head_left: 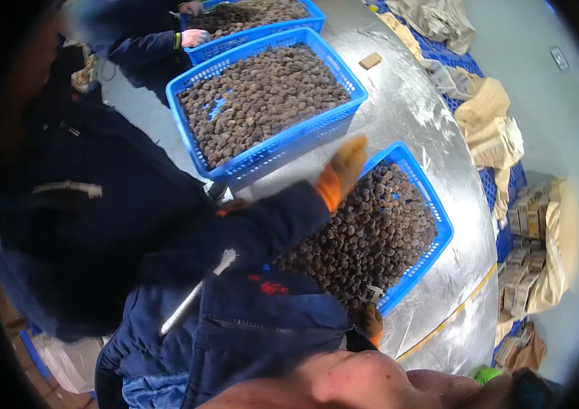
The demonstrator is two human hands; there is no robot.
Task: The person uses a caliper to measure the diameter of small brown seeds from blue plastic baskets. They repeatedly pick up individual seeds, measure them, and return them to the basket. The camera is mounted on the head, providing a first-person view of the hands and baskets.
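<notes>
A blue perforated plastic basket (445, 235) of small, round brown pieces, kind unclear, stands before me. My left hand (343, 171), in a tan glove with an orange cuff, is above its far-left edge with fingers stretched out; its palm is hidden, and I see nothing held. Low at the near-right corner is my right hand (371, 321), in a brown and orange glove, partly hidden by my jacket. It is closed on a small metal tool (375, 293) with jaws, whose exact kind is not clear. Loose round pieces (371, 230) cover most of the basket's bottom.
A second blue basket (269, 148) of similar pieces stands to the left, and a third (315, 21) lies beyond it. Co-workers in dark jackets stand at left. A small brown block (370, 61) lies on the metal table (407, 92). Cloths and blue pallets line its far side.
</notes>
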